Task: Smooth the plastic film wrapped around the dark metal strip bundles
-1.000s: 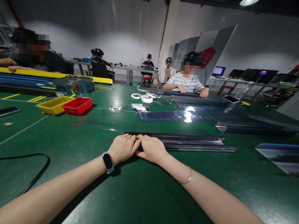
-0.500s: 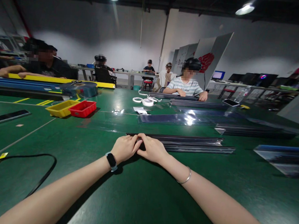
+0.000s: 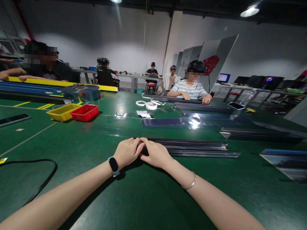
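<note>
My left hand (image 3: 127, 152) and my right hand (image 3: 155, 153) meet side by side on the green table (image 3: 141, 206). Both are curled, fingertips pinching the left end of a stack of long dark strips (image 3: 193, 148) that runs off to the right. A black watch band sits on my left wrist, a thin bracelet on my right. What lies under the fingertips is hidden.
A red tray (image 3: 85, 112) and yellow tray (image 3: 62, 112) stand at the left. Tape rolls (image 3: 147, 104) and clear film sheets (image 3: 184, 122) lie beyond. More strip stacks (image 3: 260, 134) lie at the right. A black cable (image 3: 31, 176) loops at the near left. Other people sit at the far side.
My hands have stayed joined on the strip end; the view has tilted up slightly, so everything sits a little lower in the picture.
</note>
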`<action>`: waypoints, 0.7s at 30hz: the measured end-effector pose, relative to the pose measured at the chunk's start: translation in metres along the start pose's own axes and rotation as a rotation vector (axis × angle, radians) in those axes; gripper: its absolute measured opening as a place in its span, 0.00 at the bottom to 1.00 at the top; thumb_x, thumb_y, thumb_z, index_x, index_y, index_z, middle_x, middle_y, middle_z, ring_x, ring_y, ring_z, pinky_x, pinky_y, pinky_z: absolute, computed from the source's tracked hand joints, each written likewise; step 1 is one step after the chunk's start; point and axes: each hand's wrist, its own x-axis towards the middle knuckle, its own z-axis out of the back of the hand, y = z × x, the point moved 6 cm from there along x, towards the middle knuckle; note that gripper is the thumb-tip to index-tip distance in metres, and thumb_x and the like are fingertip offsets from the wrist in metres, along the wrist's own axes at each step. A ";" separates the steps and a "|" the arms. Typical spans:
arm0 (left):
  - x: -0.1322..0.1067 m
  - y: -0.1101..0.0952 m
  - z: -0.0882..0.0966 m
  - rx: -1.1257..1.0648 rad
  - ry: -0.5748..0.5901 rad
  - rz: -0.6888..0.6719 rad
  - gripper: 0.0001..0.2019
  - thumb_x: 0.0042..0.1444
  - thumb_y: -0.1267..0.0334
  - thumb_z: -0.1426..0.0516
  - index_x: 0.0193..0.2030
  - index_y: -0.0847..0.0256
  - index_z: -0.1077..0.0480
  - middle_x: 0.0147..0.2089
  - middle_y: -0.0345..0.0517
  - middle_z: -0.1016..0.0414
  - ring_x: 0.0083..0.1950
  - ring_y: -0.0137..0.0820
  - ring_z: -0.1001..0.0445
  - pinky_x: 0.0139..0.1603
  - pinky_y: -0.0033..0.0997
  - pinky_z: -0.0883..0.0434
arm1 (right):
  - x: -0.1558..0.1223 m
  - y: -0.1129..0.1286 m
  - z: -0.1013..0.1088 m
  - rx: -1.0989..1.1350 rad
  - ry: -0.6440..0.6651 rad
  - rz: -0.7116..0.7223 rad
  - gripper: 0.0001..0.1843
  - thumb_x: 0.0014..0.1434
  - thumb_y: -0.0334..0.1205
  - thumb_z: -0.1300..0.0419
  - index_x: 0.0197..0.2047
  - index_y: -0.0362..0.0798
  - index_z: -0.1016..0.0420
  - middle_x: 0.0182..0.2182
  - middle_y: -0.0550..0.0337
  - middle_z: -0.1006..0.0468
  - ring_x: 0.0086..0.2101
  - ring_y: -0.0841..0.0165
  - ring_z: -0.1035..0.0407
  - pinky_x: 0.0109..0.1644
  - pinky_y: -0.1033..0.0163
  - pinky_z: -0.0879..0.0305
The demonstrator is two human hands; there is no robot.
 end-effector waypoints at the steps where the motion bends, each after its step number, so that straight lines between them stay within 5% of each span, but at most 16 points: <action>1: 0.000 0.000 -0.001 -0.003 0.006 -0.003 0.15 0.60 0.57 0.59 0.35 0.61 0.37 0.29 0.45 0.30 0.33 0.31 0.31 0.33 0.28 0.38 | 0.000 0.000 -0.001 -0.007 0.001 0.001 0.29 0.52 0.48 0.49 0.55 0.49 0.50 0.41 0.54 0.30 0.41 0.66 0.34 0.40 0.63 0.42; 21: 0.000 -0.002 0.001 -0.070 -0.019 -0.041 0.15 0.60 0.58 0.59 0.39 0.62 0.35 0.29 0.46 0.29 0.33 0.30 0.31 0.34 0.28 0.37 | 0.001 -0.001 0.000 0.037 -0.011 0.022 0.26 0.53 0.46 0.50 0.55 0.50 0.49 0.41 0.55 0.29 0.41 0.67 0.34 0.39 0.64 0.42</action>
